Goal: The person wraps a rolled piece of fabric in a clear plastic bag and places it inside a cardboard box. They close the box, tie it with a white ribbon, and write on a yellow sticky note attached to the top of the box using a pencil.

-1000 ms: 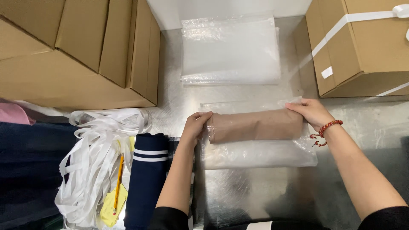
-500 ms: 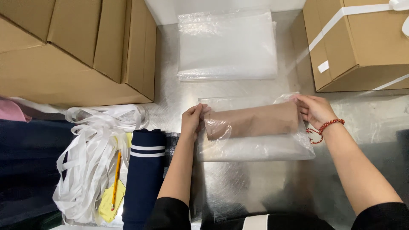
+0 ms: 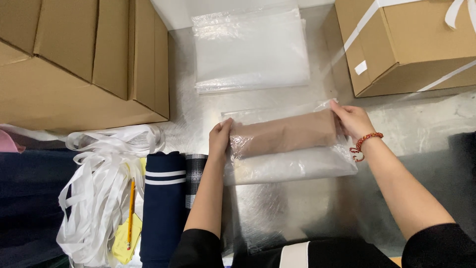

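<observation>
Brown folded garment (image 3: pixel 285 135), inside a clear plastic bag (image 3: pixel 292 166) at mid-table, has turned slightly counterclockwise since a second ago. Left hand (image 3: pixel 219 140), at its nine o'clock, presses fingers together against the end; right hand (image 3: pixel 353 120), at three o'clock, pinches the bag's edge.

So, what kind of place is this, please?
It looks like a garment packing station, probably in a warehouse. Both hands press a folded brown garment inside a clear plastic bag on a metal table. A stack of empty bags and cardboard boxes lie around it.
</observation>
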